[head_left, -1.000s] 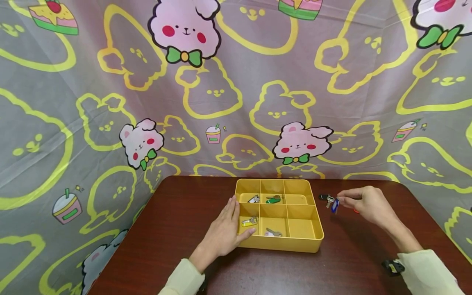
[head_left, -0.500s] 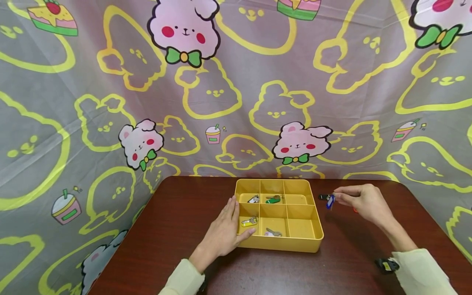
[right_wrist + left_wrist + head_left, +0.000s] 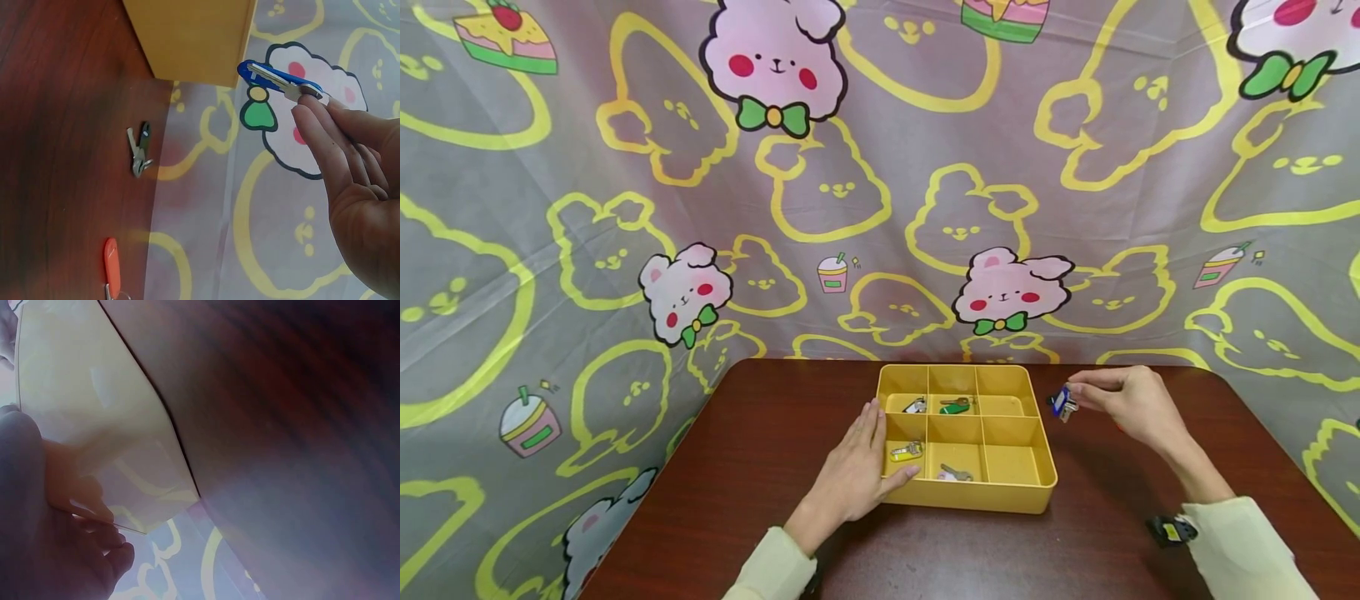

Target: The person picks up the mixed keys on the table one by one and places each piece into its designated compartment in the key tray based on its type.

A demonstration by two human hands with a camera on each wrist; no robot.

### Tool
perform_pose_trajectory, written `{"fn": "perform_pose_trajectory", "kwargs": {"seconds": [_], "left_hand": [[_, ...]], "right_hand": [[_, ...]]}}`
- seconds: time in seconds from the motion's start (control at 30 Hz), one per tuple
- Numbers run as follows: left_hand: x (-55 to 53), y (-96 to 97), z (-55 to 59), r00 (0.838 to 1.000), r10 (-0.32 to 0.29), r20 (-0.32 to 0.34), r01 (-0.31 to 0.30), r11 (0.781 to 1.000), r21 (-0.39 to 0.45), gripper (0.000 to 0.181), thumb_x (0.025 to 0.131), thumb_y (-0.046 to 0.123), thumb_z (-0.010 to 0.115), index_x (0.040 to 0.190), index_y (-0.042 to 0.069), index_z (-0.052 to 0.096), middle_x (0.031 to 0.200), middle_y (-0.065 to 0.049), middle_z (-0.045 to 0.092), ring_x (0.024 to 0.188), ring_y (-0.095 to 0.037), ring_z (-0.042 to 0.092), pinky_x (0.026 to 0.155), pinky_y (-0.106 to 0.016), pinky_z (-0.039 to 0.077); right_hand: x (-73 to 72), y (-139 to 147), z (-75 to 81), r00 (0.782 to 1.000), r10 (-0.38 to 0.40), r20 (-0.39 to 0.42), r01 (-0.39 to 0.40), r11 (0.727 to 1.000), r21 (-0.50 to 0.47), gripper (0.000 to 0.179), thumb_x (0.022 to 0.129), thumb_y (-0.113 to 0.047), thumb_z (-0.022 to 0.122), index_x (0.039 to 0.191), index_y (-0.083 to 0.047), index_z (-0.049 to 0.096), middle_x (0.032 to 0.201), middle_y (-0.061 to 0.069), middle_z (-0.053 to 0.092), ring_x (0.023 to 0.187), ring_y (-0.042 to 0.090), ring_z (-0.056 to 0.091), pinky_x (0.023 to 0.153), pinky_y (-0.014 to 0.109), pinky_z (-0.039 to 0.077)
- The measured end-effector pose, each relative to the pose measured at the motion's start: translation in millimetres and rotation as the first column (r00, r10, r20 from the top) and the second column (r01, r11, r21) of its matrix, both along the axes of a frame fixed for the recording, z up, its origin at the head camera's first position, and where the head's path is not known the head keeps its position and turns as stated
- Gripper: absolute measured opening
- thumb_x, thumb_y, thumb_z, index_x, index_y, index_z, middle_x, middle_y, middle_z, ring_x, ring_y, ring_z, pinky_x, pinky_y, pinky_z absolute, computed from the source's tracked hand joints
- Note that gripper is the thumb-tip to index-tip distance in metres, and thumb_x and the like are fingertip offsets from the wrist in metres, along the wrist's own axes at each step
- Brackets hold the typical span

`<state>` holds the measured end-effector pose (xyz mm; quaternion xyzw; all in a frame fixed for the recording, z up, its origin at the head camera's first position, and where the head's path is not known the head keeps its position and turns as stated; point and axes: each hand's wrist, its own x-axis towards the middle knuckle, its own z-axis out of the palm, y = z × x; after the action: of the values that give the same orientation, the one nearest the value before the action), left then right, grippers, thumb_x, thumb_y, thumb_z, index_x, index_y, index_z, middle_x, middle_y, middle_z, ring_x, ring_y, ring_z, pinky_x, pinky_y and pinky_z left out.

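Observation:
My right hand [image 3: 1138,408] pinches a key with a blue tag [image 3: 1062,402] in the air, just right of the yellow divided box [image 3: 970,497]. In the right wrist view the metal key lies along its blue tag [image 3: 247,70], and the fingertips grip the ring end. My left hand [image 3: 853,467] rests on the box's left side, fingers straight along the wall and thumb over the front rim. Inside are a yellow-tagged key [image 3: 907,452] at front left, a pale-tagged key [image 3: 955,473] at front middle, a green-tagged key [image 3: 955,407] at back middle, and a white-tagged key [image 3: 916,407] at back left.
On the brown table [image 3: 760,433], a black-tagged key [image 3: 140,150] and an orange-red-tagged key [image 3: 112,269] lie right of the box, under and beside my right arm. A patterned cloth [image 3: 880,183] hangs behind the table's far edge.
My right hand has moved left toward the box, carrying the blue-tagged key over the black-tagged one. The left hand and the box have stayed in place.

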<state>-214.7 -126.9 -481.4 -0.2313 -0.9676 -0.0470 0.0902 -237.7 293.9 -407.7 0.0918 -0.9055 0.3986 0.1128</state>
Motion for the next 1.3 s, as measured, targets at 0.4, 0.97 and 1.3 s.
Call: {"fn": "perform_pose_trajectory", "kwargs": {"seconds": [0.4, 0.97, 1.3], "left_hand": [[1.6, 0.0, 0.2, 0.999, -0.003, -0.038, 0.001, 0.999, -0.044, 0.106, 0.101, 0.080, 0.022, 0.163, -0.006, 0.026, 0.174, -0.025, 0.019, 0.163, -0.037, 0.024, 0.132, -0.043, 0.030], [1.0, 1.2, 1.5, 0.999, -0.004, -0.035, 0.003, 0.999, -0.033, 0.103, 0.103, 0.077, 0.031, 0.163, -0.007, 0.026, 0.174, -0.025, 0.019, 0.163, -0.038, 0.024, 0.131, -0.044, 0.031], [0.7, 1.1, 0.9, 0.999, -0.004, -0.038, 0.003, 0.999, -0.033, 0.102, 0.103, 0.076, 0.033, 0.162, -0.007, 0.028, 0.174, -0.025, 0.019, 0.163, -0.037, 0.024, 0.131, -0.044, 0.031]], "right_hand": [[-5.1, -12.3, 10.0, 0.999, -0.004, -0.032, 0.005, 1.000, 0.014, 0.025, 0.098, -0.027, 0.076, 0.111, -0.007, 0.083, 0.100, 0.013, 0.083, 0.079, -0.014, 0.069, 0.067, 0.013, 0.056], [-10.5, -26.1, 19.7, 0.996, 0.090, 0.025, -0.085, 0.986, -0.140, 0.030, 0.100, -0.021, 0.073, 0.117, 0.004, 0.078, 0.111, 0.024, 0.079, 0.081, -0.004, 0.077, 0.072, 0.017, 0.062], [-16.0, -33.7, 23.3, 0.993, 0.102, 0.058, -0.091, 0.981, -0.174, 0.032, 0.101, -0.021, 0.072, 0.120, 0.004, 0.077, 0.113, 0.025, 0.078, 0.085, 0.002, 0.079, 0.073, 0.024, 0.065]]}}
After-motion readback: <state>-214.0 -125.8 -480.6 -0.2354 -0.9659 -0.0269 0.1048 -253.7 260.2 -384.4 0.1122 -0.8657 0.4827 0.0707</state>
